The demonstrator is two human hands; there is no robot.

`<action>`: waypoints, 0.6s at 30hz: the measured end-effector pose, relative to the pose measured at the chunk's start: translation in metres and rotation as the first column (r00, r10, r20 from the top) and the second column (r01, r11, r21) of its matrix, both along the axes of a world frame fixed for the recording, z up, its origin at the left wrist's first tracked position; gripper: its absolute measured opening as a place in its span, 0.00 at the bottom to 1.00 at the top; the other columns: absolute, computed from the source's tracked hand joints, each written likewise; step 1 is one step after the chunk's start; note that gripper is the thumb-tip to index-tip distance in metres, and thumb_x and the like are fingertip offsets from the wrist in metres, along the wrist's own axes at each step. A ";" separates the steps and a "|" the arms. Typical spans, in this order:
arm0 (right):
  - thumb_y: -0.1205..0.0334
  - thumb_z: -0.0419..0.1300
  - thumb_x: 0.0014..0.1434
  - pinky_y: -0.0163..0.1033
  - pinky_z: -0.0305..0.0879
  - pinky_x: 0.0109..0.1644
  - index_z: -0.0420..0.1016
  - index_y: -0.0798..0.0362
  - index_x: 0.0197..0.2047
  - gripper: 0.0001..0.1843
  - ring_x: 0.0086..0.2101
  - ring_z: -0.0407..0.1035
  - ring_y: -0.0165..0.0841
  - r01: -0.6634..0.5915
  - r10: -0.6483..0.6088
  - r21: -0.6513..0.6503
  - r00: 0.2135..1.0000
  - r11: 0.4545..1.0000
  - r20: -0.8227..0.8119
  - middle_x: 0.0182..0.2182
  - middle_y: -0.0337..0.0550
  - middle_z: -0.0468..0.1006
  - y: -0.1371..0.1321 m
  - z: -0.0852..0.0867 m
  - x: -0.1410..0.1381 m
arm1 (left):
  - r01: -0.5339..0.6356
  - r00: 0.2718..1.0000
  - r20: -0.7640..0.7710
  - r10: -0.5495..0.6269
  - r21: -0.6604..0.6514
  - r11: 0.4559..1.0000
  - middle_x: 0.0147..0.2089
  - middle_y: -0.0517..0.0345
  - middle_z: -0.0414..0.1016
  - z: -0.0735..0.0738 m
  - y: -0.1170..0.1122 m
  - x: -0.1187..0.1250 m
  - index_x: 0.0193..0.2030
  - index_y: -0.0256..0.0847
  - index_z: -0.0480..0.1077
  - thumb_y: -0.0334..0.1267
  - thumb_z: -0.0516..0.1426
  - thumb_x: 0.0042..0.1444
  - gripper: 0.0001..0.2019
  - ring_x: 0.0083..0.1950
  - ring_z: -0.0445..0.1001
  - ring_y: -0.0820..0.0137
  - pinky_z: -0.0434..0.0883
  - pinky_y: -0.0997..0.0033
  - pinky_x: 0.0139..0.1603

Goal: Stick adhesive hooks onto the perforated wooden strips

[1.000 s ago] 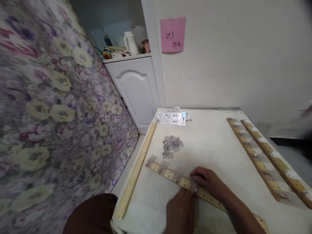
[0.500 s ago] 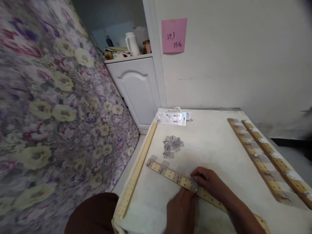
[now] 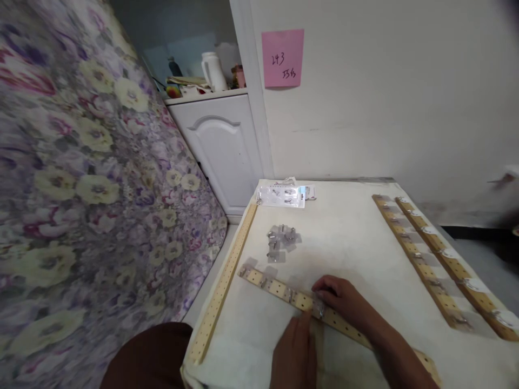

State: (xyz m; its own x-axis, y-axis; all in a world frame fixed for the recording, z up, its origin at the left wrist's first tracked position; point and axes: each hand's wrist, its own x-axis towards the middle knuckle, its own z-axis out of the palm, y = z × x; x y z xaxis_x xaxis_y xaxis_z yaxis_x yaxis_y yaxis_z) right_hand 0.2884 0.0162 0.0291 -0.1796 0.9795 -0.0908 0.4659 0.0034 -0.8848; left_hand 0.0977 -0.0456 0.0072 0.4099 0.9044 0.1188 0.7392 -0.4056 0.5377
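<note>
A perforated wooden strip [image 3: 279,288] lies slanting across the white-covered table, with clear-backed metal hooks along its left part. My right hand [image 3: 340,300] rests over the strip's far edge, its fingers curled at the clear pad of one hook [image 3: 319,309]. Below the strip is my left hand [image 3: 292,351], fingers stretched out, with the tips at the strip's near edge beside that hook. My right forearm covers part of the strip. Farther back, several loose hooks with clear square pads [image 3: 273,256] lie in a cluster.
A bare perforated strip [image 3: 221,297] runs along the table's left edge. Hook packages [image 3: 281,196] lie at the back left. On the right are one strip with clear hooks [image 3: 412,251] and another with white round hooks [image 3: 454,265]. A floral curtain [image 3: 101,178] hangs at left.
My left fingers have straightened and drawn slightly back from the hook toward the strip's near edge. My right hand stays nearly in place. The whole view has shifted slightly.
</note>
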 end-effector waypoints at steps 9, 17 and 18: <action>0.66 0.55 0.55 0.38 0.64 0.39 0.76 0.53 0.35 0.08 0.35 0.71 0.34 -0.009 0.009 0.012 1.000 1.000 0.018 0.32 0.42 0.79 0.003 -0.001 0.000 | -0.009 0.982 -0.190 -0.017 -0.139 0.990 0.45 0.47 0.75 0.017 0.002 0.010 0.62 0.41 0.61 0.25 0.45 0.54 0.27 0.46 0.74 0.62 0.74 0.64 0.45; 0.66 0.55 0.54 0.37 0.64 0.39 0.76 0.53 0.35 0.08 0.34 0.71 0.34 -0.006 0.006 0.010 1.000 1.000 -0.005 0.32 0.42 0.79 0.002 -0.001 0.000 | -0.027 0.990 -0.138 0.017 -0.071 0.997 0.44 0.48 0.74 -0.005 0.000 0.010 0.61 0.43 0.62 0.25 0.46 0.55 0.27 0.45 0.73 0.62 0.73 0.63 0.45; 0.67 0.55 0.54 0.38 0.64 0.39 0.76 0.53 0.34 0.09 0.35 0.71 0.34 -0.004 0.004 0.011 1.000 1.000 -0.009 0.32 0.42 0.79 0.001 -0.001 0.000 | -0.041 0.990 -0.138 0.033 -0.060 0.997 0.43 0.48 0.74 -0.009 0.000 0.010 0.61 0.44 0.63 0.24 0.46 0.54 0.27 0.44 0.73 0.62 0.73 0.64 0.44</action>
State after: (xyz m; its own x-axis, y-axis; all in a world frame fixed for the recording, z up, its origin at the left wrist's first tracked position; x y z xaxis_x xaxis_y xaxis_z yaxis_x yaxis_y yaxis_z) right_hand 0.2887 0.0177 0.0282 -0.1842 0.9798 -0.0783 0.4582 0.0151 -0.8887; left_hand 0.1080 -0.0455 -0.0015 0.3844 0.9231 0.0071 0.8214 -0.3455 0.4538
